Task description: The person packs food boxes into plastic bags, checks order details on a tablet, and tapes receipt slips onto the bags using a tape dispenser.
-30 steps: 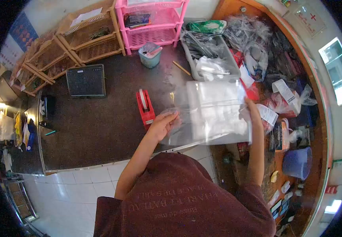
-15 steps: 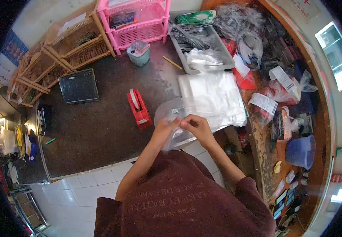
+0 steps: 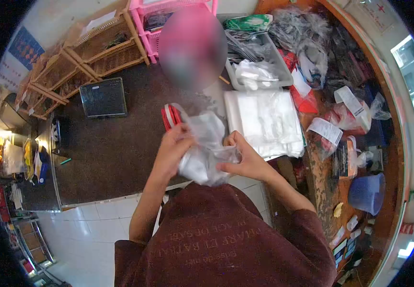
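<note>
A clear plastic bag point(image 3: 206, 153) hangs between my two hands over the table's front edge, crumpled and partly spread. My left hand point(image 3: 174, 149) grips its left side with bent fingers. On the right side my right hand point(image 3: 242, 155) pinches the bag between thumb and fingers. Just beyond my left hand stands a red tape dispenser point(image 3: 169, 116), partly hidden by the bag and hand. A stack of clear plastic bags point(image 3: 264, 119) lies flat to the right of the held bag.
Behind the stack is a grey tray point(image 3: 287, 79) of plastic bags. A dark flat device point(image 3: 103, 98) lies at the left, near wicker shelves point(image 3: 113, 60). A pink rack point(image 3: 144, 36) stands behind a blurred patch. Wrapped packages and a purple bucket point(image 3: 366, 193) are at right.
One clear bag has come away from the stack into my hands. My hands have moved apart since half a second ago, and the bag between them is opened wider.
</note>
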The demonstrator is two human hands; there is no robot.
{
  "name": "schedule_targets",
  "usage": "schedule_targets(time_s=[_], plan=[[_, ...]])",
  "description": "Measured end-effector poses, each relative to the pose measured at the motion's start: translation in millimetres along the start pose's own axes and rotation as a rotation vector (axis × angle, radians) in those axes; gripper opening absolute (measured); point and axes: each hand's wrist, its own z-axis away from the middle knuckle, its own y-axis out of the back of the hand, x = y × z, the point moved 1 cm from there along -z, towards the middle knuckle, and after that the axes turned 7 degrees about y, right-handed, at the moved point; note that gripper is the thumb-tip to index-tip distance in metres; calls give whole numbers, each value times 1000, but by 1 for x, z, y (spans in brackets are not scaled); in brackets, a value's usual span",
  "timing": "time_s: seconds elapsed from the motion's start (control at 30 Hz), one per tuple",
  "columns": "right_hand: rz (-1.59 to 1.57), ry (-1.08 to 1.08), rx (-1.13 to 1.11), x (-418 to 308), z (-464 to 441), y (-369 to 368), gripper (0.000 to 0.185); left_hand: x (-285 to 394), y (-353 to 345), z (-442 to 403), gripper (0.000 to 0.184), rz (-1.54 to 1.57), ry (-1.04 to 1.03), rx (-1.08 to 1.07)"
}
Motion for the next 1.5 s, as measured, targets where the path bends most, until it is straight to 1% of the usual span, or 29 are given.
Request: schedule_targets(time_s=[0.03, 0.1, 0.13, 0.2, 0.23, 0.3, 0.37, 0.43, 0.5, 0.53, 0.6, 0.63, 0.7, 0.73, 0.77, 0.8, 0.83, 0.87, 0.9, 0.93, 1.0, 1.03, 1.1, 1.17, 1.23, 1.3, 1.37, 1.47, 1.5], plan=[[31, 3, -8, -1, -2, 2, 38, 3, -8, 6, 27, 80, 30, -36], [96, 4, -19, -4, -5, 9, 37, 21, -16, 25, 17, -135, -36, -96], [10, 87, 100, -1, -9, 11, 43, 25, -18, 32, 13, -242, -68, -128], [-84, -81, 409, -16, -5, 19, 42, 27, -5, 40, 3, -614, -349, 102], [-85, -68, 532, -16, -5, 30, 47, 30, 6, 44, 9, -798, -491, 223], [-82, 51, 642, -30, 7, 49, 50, 53, 37, 54, 21, -1013, -399, 493], [84, 152, 704, -29, 25, 71, 46, 56, 58, 70, 27, -905, -682, 634], [11, 14, 793, -56, 34, 84, 40, 70, 85, 87, 16, -855, -497, 732], [211, 217, 400, -45, 36, 87, 34, 88, 65, 85, 18, -963, -392, 942], [-44, 333, 281, -47, 26, 75, 30, 91, 49, 81, 24, -1018, -331, 1036], [-54, 325, -50, -35, 5, 62, 30, 79, 19, 63, 44, -1383, -690, 859], [-122, 475, -260, -14, -11, 54, 30, 70, 5, 55, 49, -1531, -811, 721], [51, 349, -443, 2, -41, 62, 21, 25, 19, 26, 27, -1471, -656, 230], [62, 218, -466, 17, -58, 73, 25, 32, 29, 27, 29, -1332, -555, 320], [29, 119, -295, 47, -68, 97, 56, 40, 38, 30, 31, -1189, -452, 400], [427, 150, 51, 78, -75, 124, 75, 47, 49, 37, 31, -1050, -435, 454], [862, 356, 427, 123, -77, 147, 83, 53, 60, 47, 30, -907, -413, 513], [1179, 310, 621, 154, -74, 162, 86, 56, 70, 56, 30, -763, -389, 579], [1250, 29, 634, 165, -67, 162, 86, 55, 79, 62, 29, -750, -373, 603], [1110, -183, 552, 179, -65, 162, 70, 55, 88, 66, 28, -739, -365, 637], [1107, 127, 663, 223, -54, 173, 18, 61, 101, 78, 27, -798, -337, 755], [948, 354, 808, 203, -56, 160, 18, 61, 107, 82, 27, -801, -376, 794], [573, 111, 956, 139, -60, 125, 18, 57, 119, 89, 29, -814, -449, 857], [35, 176, 722, 107, -66, 91, 22, 59, 121, 93, 31, -872, -354, 883], [-264, 94, 177, 72, -68, 18, 24, 47, 130, 91, 31, -878, -355, 833], [-362, 39, -404, 59, -91, -66, 24, 44, 121, 91, 31, -1087, -624, 723], [-825, -489, -209, 25, -105, -162, 21, 42, 118, 102, 30, -998, -594, 555], [-556, -324, -202, 86, -169, -239, 23, 38, 157, 150, 26, -971, -596, 852], [-348, -187, -190, 114, -202, -265, 24, 34, 182, 171, 22, -724, -521, 1008]])
